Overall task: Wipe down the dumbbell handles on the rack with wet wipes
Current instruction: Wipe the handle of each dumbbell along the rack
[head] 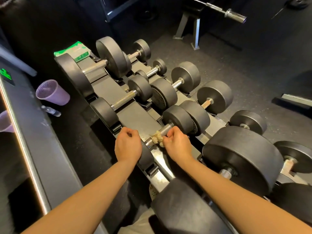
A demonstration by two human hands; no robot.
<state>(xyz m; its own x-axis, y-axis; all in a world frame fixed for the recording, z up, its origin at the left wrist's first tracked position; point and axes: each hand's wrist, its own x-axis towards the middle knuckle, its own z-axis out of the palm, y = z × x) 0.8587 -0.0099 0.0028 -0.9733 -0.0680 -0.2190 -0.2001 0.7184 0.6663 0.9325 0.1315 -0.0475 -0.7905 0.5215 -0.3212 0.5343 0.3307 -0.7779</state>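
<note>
Crumpled wipe (157, 138) around knurled handle (164, 130)

It is dim where I stand; the black floor (219, 53) swallows detail. Light from overhead glints on the barbell sleeve (236, 15) and the knurled handle (166, 130). My wide lens bows the edges, and the corners go soft and murky.

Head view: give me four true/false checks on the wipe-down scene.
1. The right hand holds a crumpled wipe against a dumbbell handle. True.
2. The wipe pack lies on the floor. False: it sits at the far end of the rack.
3. The purple cup is left of the rack. True.
4. The wipe is clean white. False: it looks yellowish.
</note>
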